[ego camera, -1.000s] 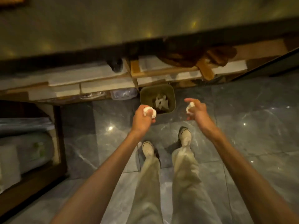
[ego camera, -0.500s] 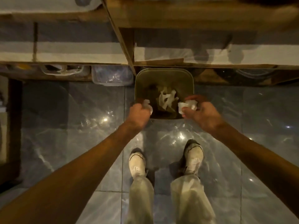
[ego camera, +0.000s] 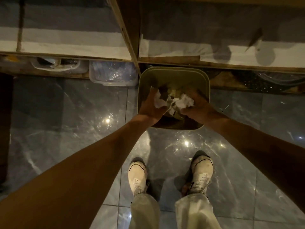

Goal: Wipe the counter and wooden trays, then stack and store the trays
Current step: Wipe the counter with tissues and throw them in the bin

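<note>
Both my hands reach down into a green waste bin (ego camera: 173, 71) that stands on the floor under a shelf. My left hand (ego camera: 150, 107) has a crumpled white tissue (ego camera: 159, 100) against its palm, fingers loosening around it. A second crumpled white tissue (ego camera: 185, 100) sits in my right hand (ego camera: 196, 107), over the bin's opening. More crumpled paper lies inside the bin between my hands. No wooden trays or counter top are in sight.
A wooden shelf edge (ego camera: 82, 57) runs across above the bin, with a vertical divider (ego camera: 127, 30). Clear plastic containers (ego camera: 113, 75) sit under the shelf left of the bin. My two feet in pale shoes (ego camera: 137, 176) stand on the glossy grey tile floor.
I have bent lower and closer to the bin. Both hands have gone from in front of the bin to over its opening, and the tissues show more in loosening fingers.
</note>
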{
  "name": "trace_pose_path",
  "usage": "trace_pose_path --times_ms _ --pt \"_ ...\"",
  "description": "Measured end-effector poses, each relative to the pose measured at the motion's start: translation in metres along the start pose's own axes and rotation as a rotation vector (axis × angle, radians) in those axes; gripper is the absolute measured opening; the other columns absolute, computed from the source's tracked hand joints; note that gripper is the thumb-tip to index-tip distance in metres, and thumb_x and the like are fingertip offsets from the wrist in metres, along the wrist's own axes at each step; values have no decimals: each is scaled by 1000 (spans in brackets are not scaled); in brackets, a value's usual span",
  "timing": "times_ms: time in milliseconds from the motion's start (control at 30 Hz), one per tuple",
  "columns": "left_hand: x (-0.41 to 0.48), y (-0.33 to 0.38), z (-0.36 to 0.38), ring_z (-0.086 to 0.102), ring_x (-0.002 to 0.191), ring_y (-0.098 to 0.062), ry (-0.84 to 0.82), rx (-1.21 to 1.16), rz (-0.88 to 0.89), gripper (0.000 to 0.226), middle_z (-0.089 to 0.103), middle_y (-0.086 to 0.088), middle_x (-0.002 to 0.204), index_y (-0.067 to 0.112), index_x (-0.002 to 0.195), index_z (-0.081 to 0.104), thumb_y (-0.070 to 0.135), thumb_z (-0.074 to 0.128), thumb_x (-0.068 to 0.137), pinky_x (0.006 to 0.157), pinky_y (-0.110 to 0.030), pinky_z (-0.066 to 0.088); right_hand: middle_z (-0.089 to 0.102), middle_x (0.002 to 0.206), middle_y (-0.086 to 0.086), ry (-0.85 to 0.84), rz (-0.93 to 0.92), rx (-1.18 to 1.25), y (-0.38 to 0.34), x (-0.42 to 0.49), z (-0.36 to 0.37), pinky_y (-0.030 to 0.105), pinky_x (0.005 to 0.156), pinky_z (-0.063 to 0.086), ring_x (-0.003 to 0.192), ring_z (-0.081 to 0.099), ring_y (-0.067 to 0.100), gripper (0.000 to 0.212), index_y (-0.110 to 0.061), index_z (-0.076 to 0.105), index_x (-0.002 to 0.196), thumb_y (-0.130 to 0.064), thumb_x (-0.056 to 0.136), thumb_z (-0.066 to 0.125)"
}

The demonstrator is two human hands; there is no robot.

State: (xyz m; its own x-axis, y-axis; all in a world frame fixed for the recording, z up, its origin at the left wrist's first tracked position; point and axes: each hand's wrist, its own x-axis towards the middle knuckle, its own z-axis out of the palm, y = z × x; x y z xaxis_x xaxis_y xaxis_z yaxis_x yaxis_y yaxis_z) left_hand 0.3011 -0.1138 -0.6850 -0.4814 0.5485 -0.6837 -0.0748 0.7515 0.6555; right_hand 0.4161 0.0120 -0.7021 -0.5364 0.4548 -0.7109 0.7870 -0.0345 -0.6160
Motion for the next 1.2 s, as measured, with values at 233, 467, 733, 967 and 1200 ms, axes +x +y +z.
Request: trace_pose_path --times_ms 233,467,733,967,1200 --pt "-24 9 -3 46 130 -34 -1 144 -127 55 44 -17 144 16 149 29 22 52 99 107 -40 41 17 160 1 -116 -29 -59 4 -31 -6 24 109 26 146 20 23 84 -36 18 152 -20 87 68" --pt "-78 37 -22 58 110 -31 -104 427 -160 31 59 -14 121 16 122 53 34 39 101 96 -40 47 45 144 5 -74 -50 -298 -19 -93 -39 26 93 38 126 45 22 53 -32 42 142 -33 92 60" --pt "-208 103 -55 58 118 -24 -63 639 -94 36 56 -4 135 25 135 48 25 48 99 103 -35 46 34 153 0 -140 -146 -482 -83 -211 -97 38 116 28 142 27 19 53 -31 36 146 -42 96 50" --pt "-346 200 -103 57 116 -26 63 731 -23 38 57 -6 133 21 137 48 24 43 99 100 -36 46 36 151 0 -113 -346 -590 -167 -328 -147 36 116 26 142 26 17 51 -31 42 143 -47 95 49" --pt "-461 278 -120 56 117 -30 216 686 -7 37 59 -9 129 17 128 55 31 41 96 100 -44 44 37 153 2 -52 -387 -540 -223 -444 -204 42 119 21 145 23 20 51 -28 45 142 -46 95 50"
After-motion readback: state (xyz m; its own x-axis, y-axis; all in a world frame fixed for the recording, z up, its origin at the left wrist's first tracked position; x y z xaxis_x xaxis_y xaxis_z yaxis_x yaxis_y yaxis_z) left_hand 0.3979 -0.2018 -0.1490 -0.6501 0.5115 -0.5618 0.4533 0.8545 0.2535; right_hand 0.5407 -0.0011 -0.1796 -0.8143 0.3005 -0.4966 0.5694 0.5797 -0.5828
